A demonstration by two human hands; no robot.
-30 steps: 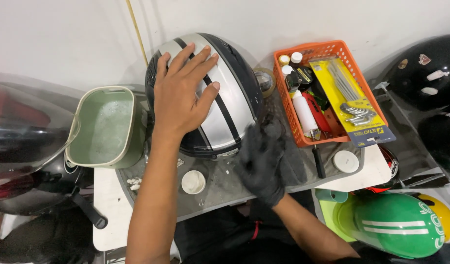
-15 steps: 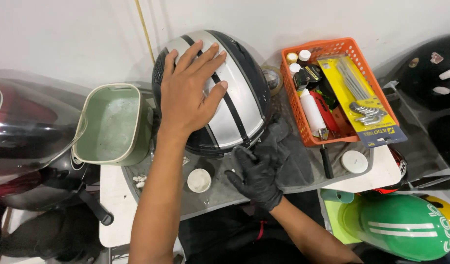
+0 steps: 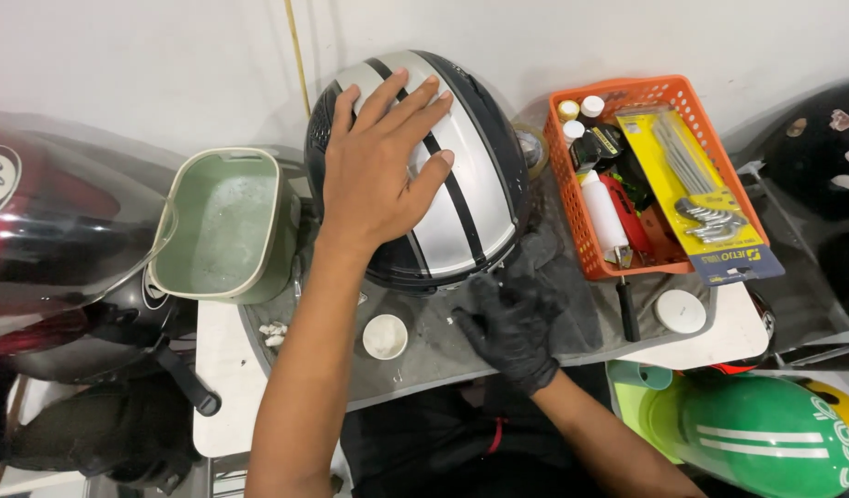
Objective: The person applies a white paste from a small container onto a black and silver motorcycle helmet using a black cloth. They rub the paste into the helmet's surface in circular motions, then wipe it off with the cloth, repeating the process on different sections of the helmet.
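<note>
Left hand (image 3: 380,180) is lying flat, fingers spread, on glossy silver/black-striped helmet (image 3: 443,175). Gloved right hand (image 3: 512,323) is pressing grey cloth (image 3: 558,286) just below helmet, fingers half-curled, beside orange mesh basket (image 3: 572,221).

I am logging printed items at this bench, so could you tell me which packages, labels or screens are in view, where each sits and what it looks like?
Carded hex key pack: in the orange basket, long yellow card, dark blue foot sticking out over the rim.
White squeeze bottle: lying in the same basket, left of the card.
Small capped bottles: basket's far left corner, white and yellow caps.
Screens: none.
</note>
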